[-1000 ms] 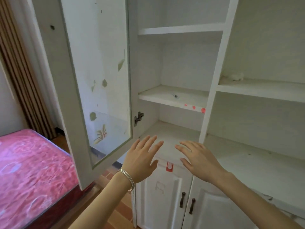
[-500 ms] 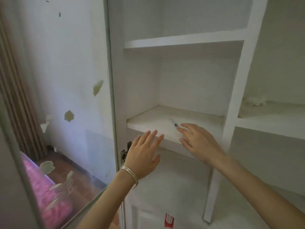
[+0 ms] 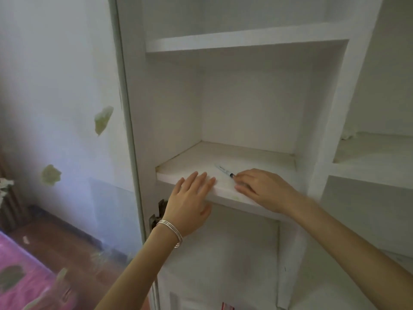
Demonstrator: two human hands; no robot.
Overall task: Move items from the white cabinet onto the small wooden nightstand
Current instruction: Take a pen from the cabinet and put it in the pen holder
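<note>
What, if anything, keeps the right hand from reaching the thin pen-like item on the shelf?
Likely nothing, so yes: the right hand has fingertips at the dark end of the pen-like item, which lies on the open shelf. The left hand sits apart at the shelf's front edge.

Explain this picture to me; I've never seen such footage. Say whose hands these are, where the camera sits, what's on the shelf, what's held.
No machine here: a person wears one camera on the head, looking forward and down at their own arms. The left hand rests flat on the front edge of a shelf in the white cabinet. On that shelf lies one thin pen-like item with a dark end. The right hand touches that end with its fingertips; nothing is gripped.
</note>
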